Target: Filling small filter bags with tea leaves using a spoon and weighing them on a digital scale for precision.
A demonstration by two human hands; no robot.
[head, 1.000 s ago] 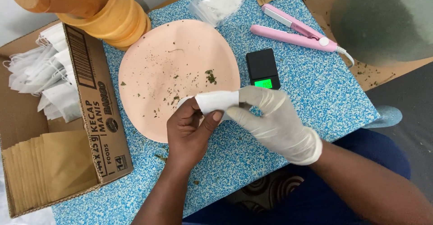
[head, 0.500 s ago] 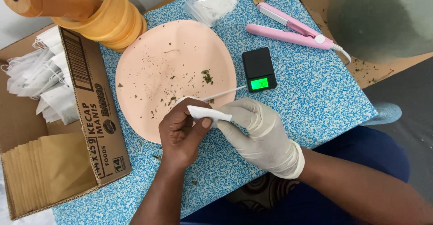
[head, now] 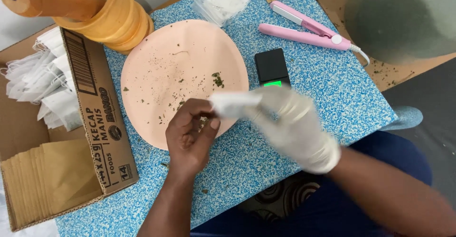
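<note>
My bare left hand (head: pixel 190 132) hovers over the near edge of a peach plate (head: pixel 166 42) dotted with dried herb flecks; its fingers are curled, and whether they pinch anything I cannot tell. My gloved right hand (head: pixel 294 123), blurred by motion, holds a small white paper sachet (head: pixel 232 103) just right of the left hand's fingertips. A small black pocket scale (head: pixel 271 67) with a lit green display sits right behind the glove, partly hidden by it.
A cardboard box (head: pixel 97 118) at left holds white sachets and brown envelopes. A wooden mortar and pestle (head: pixel 104 13) stands at back left. A pink heat sealer (head: pixel 308 32), a clear bag (head: pixel 223 1) and a large round bowl (head: pixel 403 18) lie beyond the blue speckled tabletop (head: pixel 332 94).
The right hand has lifted up and right with the sachet, which now sits beside the left fingertips rather than between both hands. The left hand barely moved.
</note>
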